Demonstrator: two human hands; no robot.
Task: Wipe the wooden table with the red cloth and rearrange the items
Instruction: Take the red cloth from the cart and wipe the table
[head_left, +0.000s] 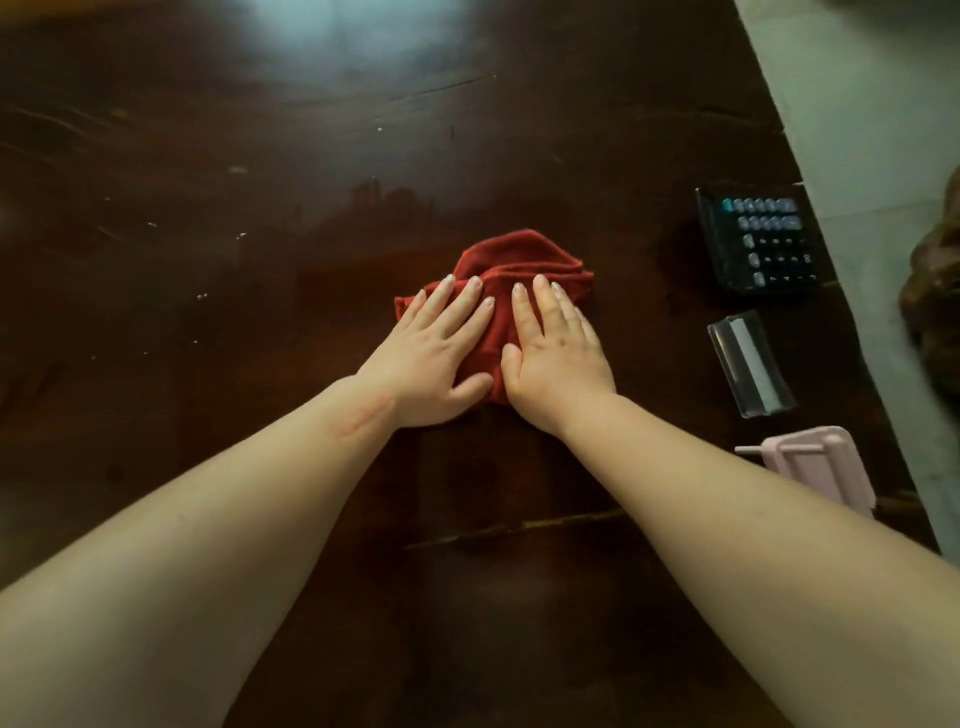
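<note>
red cloth (511, 262) under both hands, left hand (434, 348), right hand (556, 348)

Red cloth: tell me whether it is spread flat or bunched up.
Bunched up. The red cloth lies in rumpled folds on the wooden table, with the left hand and right hand pressed flat on it.

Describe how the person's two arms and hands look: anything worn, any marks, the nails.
Both forearms are bare as far as the picture shows: no sleeves, watch or bracelet. The left hand and right hand wear no gloves, and no rings show. The fingernails are short and pale, with no coloured polish to be seen. A thin reddish line, like a scratch or crease, runs slantwise across the left forearm just behind the wrist.
</note>
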